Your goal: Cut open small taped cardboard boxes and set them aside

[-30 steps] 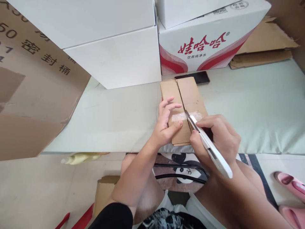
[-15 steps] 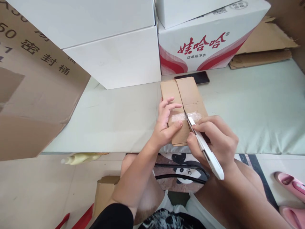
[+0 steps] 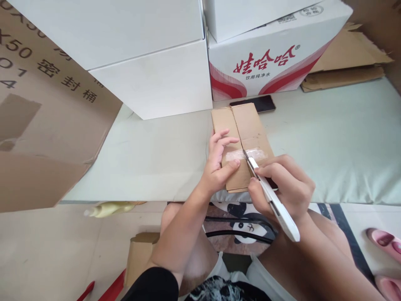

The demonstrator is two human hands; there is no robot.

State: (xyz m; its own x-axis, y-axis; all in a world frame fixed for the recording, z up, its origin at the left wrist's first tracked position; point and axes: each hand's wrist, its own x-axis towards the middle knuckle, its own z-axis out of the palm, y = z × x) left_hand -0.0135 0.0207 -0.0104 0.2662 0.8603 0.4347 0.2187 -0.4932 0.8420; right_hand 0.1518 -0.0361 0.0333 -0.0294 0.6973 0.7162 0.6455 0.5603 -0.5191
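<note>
A small cardboard box (image 3: 247, 121) lies on the pale green cloth surface, its long seam running away from me. Clear tape (image 3: 261, 154) crosses the seam. My left hand (image 3: 217, 165) grips the box's left side, thumb on top and fingers curled over the edge. In my right hand (image 3: 286, 184) is a white utility knife (image 3: 274, 200), closed between thumb and fingers and slanting toward me. Its blade tip meets the seam at the tape; how deep it goes I cannot tell. My right hand covers the box's near right corner.
Behind the box lies a black phone (image 3: 266, 103). White boxes (image 3: 156, 83) and a red-and-white carton (image 3: 266, 67) stand at the back. A large cardboard carton (image 3: 56, 138) rises at left, flattened cardboard (image 3: 347, 58) at right. Pink slippers (image 3: 387, 246) are on the floor.
The knife and my right hand have shifted very slightly toward me and to the right. My left hand stays on the box. The view has moved a little.
</note>
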